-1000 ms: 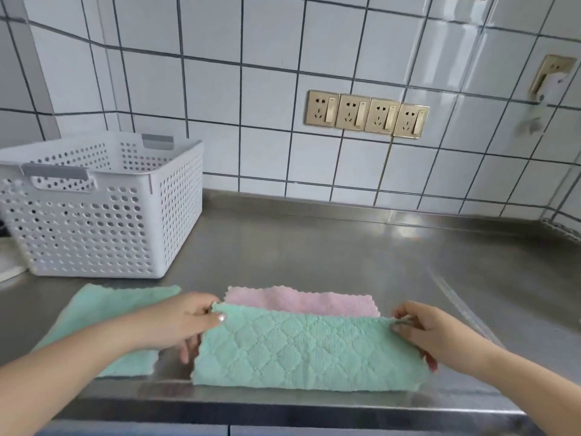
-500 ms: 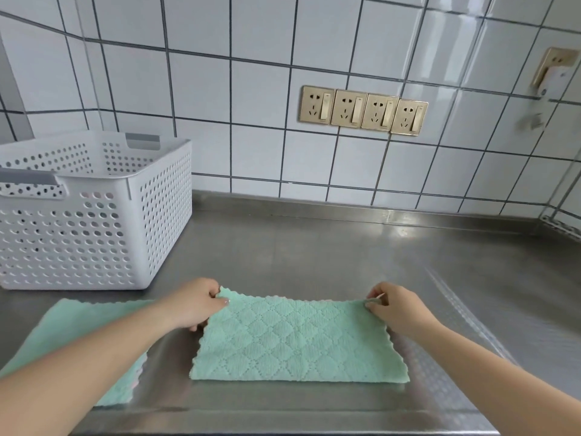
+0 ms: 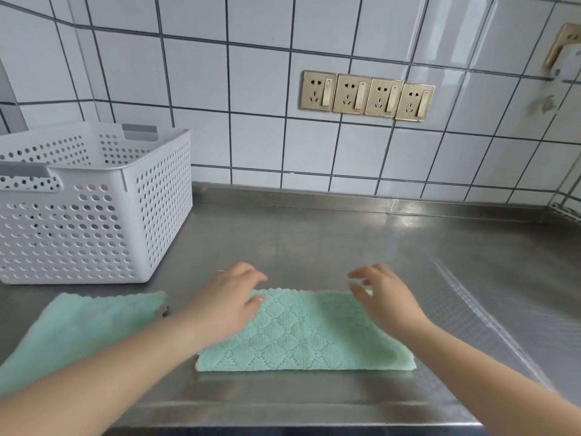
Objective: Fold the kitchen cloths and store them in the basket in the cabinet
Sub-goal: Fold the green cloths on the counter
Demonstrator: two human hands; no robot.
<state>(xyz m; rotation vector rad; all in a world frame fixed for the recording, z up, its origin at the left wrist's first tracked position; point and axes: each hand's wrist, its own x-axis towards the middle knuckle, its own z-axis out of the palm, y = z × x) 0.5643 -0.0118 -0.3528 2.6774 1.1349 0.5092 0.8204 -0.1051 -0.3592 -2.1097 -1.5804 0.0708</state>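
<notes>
A green quilted kitchen cloth (image 3: 301,335) lies folded in half on the steel counter, its fold toward me. My left hand (image 3: 226,303) rests over the cloth's left far corner with fingers relaxed. Over the right far edge hovers my right hand (image 3: 380,294), fingers spread and loosely bent, holding nothing. A second green cloth (image 3: 78,328) lies flat to the left, partly under my left forearm. The white perforated basket (image 3: 94,221) stands on the counter at the back left.
The steel counter (image 3: 345,240) runs back to a white tiled wall with a row of gold sockets (image 3: 366,95). The counter's front edge lies just below the folded cloth. A ridged strip crosses the counter on the right.
Both hands brought the near half of the cloth over its pink side, laid it flat, and let go of the corners. They have moved inward along the far edge.
</notes>
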